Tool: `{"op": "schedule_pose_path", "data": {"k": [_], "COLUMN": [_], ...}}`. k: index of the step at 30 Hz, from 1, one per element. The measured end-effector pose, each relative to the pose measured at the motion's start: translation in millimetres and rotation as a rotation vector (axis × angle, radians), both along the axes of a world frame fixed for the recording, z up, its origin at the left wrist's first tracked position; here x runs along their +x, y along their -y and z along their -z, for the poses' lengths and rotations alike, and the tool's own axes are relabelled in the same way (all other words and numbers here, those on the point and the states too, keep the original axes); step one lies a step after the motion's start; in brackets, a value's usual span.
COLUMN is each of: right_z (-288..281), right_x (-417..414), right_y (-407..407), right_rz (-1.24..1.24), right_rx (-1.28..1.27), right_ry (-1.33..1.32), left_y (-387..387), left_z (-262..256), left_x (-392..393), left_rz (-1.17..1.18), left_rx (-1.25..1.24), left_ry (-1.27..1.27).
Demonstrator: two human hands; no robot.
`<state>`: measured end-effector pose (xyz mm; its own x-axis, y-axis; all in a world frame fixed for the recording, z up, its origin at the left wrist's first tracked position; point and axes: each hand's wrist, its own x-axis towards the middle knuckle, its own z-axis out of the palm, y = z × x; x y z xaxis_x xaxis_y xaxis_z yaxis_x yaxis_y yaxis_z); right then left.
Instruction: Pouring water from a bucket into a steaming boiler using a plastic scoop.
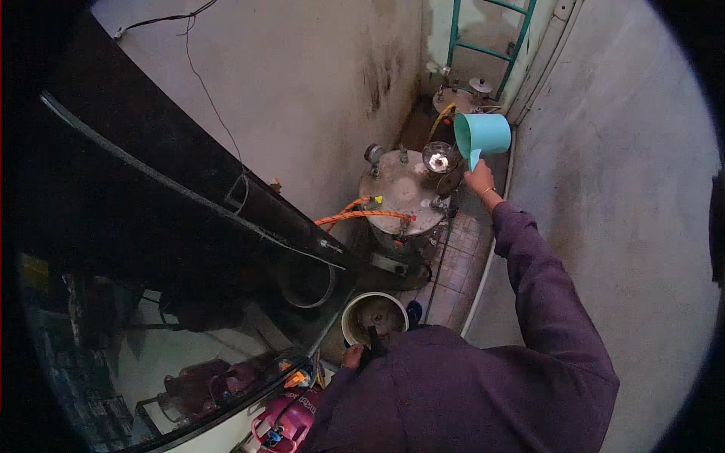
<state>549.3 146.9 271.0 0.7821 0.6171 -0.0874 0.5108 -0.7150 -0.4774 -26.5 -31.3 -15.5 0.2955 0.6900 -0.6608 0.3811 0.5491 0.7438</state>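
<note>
My right hand grips the handle of a turquoise plastic dipper at arm's length. The dipper is tipped on its side with its mouth facing left, beside a shiny, funnel-like metal piece. That piece shows over the right edge of a round metal pressure tank with fittings on its lid. Close to my body, my left hand is closed at the near rim of a white bucket. My sleeve and torso partly hide this grip. The bucket's inside looks brownish, and I cannot tell what it contains.
Orange hoses run leftward from the tank lid. A second tank and a green ladder stand in the far corner. Walls close in on both sides. A dark glass-fronted panel leans across the left, above a pink gas cylinder.
</note>
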Motion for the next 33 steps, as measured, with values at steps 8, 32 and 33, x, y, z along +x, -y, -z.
{"op": "schedule_pose_path", "data": {"k": [8,32,33], "right_z": [-13.1,57.0,57.7], "right_x": [-25.5,-207.2,-233.2], "right_y": [-9.0,165.4,174.5], "right_rz": [-0.074,0.108,0.104], "right_rx": [-0.031,0.36,0.368], "right_ry": [0.059,-0.046,-0.104], "left_y": [6.6,-142.2,-149.6], "left_z": [-19.2,-157.4,-144.7], "left_x": [-18.6,15.4,8.2], "left_rz": [0.063,0.507,0.528], "left_rx": [-0.059,-0.18,-0.161], "left_ry": [-0.004,-0.156,-0.171]}}
